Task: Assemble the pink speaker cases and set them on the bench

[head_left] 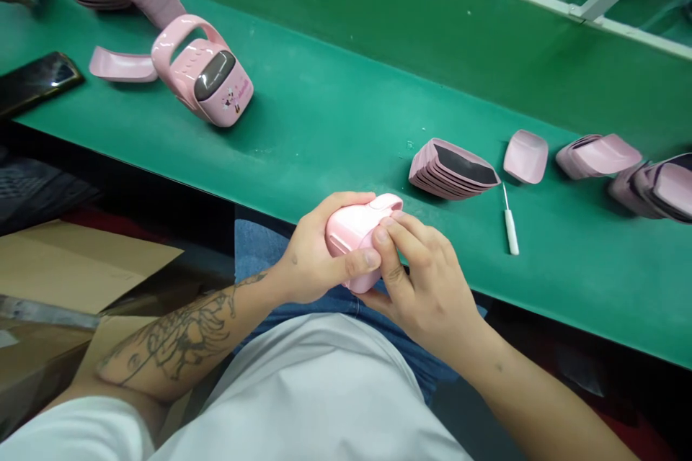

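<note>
Left hand [308,252] and right hand [424,284] hold a pink plastic casing [357,230], fingers [394,245] curled closed around it; white-handled pick [511,230] lies right, on green bench [324,130].

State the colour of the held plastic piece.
The plastic piece is pale pink, best in the head view.

Green bench mat [335,115] | black smartphone [37,84] | cardboard box [70,266] | white-handled pick [511,230] | stacked pink shells [451,169]
</note>
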A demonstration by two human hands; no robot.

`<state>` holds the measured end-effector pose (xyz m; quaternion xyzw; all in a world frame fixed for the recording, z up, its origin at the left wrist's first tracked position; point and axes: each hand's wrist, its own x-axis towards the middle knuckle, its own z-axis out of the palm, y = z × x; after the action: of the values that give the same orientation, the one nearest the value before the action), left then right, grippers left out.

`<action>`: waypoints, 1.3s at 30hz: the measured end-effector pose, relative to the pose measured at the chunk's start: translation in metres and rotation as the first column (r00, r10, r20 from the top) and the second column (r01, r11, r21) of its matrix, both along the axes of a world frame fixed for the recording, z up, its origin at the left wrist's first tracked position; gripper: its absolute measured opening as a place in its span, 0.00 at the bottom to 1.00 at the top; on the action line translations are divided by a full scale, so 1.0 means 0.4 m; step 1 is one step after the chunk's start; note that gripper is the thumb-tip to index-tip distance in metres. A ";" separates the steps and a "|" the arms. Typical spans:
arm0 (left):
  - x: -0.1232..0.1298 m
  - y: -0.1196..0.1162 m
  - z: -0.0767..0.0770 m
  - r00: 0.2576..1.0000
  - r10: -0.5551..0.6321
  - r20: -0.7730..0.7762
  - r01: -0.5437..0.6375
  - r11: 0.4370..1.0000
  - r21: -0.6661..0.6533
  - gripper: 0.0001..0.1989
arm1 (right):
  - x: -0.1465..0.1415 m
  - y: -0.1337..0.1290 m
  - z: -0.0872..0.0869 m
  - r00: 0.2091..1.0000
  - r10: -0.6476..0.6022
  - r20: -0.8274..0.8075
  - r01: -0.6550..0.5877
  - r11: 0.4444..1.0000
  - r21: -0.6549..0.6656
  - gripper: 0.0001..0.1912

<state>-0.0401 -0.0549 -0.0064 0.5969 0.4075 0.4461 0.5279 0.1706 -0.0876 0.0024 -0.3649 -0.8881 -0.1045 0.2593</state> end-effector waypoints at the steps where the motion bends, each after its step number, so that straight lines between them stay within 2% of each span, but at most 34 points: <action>1: -0.011 0.000 0.008 0.997 -0.007 -0.074 0.007 1.000 0.010 0.37 | -0.003 -0.002 -0.004 1.000 0.008 0.000 -0.008 1.000 -0.001 0.29; 4: -0.043 -0.001 0.034 0.967 -0.069 -0.244 0.058 0.997 -0.053 0.42 | -0.014 -0.012 -0.025 0.999 0.039 -0.029 -0.039 0.999 -0.016 0.27; 8: -0.061 -0.008 0.052 0.964 -0.109 -0.241 0.064 0.980 -0.187 0.47 | -0.030 -0.033 -0.063 0.994 0.013 -0.105 -0.017 0.999 -0.038 0.28; 15: -0.062 -0.037 0.027 0.981 -0.052 -0.187 0.033 0.994 -0.103 0.42 | -0.033 -0.056 -0.100 0.982 -0.009 -0.191 -0.004 0.998 -0.068 0.29; 19: -0.067 -0.051 0.005 0.993 -0.024 -0.113 0.014 0.996 -0.087 0.41 | -0.029 -0.062 -0.096 0.976 0.015 -0.216 -0.045 0.990 -0.133 0.40; 22: -0.065 -0.052 -0.011 0.999 -0.018 0.041 0.022 0.995 -0.093 0.39 | -0.027 -0.068 -0.091 0.924 -0.026 -0.383 -0.091 0.954 -0.285 0.45; 25: -0.050 -0.039 -0.024 0.974 -0.033 0.226 0.045 0.998 -0.049 0.39 | -0.022 -0.061 -0.089 0.778 -0.260 -0.573 -0.032 0.893 -0.448 0.43; 27: -0.035 -0.023 -0.031 0.947 -0.069 0.313 0.078 0.997 -0.017 0.40 | -0.014 -0.044 -0.086 0.693 -0.403 -0.597 0.013 0.836 -0.549 0.45; 30: -0.021 -0.001 -0.036 0.921 -0.145 0.363 0.157 0.988 -0.001 0.44 | 0.003 -0.009 -0.074 0.708 -0.429 -0.562 -0.053 0.760 -0.647 0.52; 32: -0.020 0.009 -0.037 0.930 -0.195 0.311 0.207 0.978 -0.006 0.44 | 0.015 0.011 -0.066 0.736 -0.410 -0.539 -0.065 0.749 -0.659 0.52; 35: -0.029 0.018 -0.033 0.975 -0.216 0.045 0.217 0.976 -0.010 0.44 | 0.024 0.023 -0.062 0.766 -0.406 -0.498 0.019 0.789 -0.614 0.50; 37: -0.032 0.022 -0.027 0.971 -0.190 -0.143 0.193 0.981 0.005 0.46 | 0.026 0.022 -0.065 0.774 -0.411 -0.481 0.065 0.808 -0.586 0.50; 39: -0.029 0.027 -0.020 0.957 -0.177 -0.229 0.193 0.980 0.049 0.50 | 0.026 0.020 -0.065 0.771 -0.411 -0.486 0.063 0.809 -0.584 0.50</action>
<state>-0.0519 -0.0443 -0.0143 0.6970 0.3906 0.3391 0.4966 0.1810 -0.0797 -0.0237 -0.5500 -0.6985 0.2335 0.3939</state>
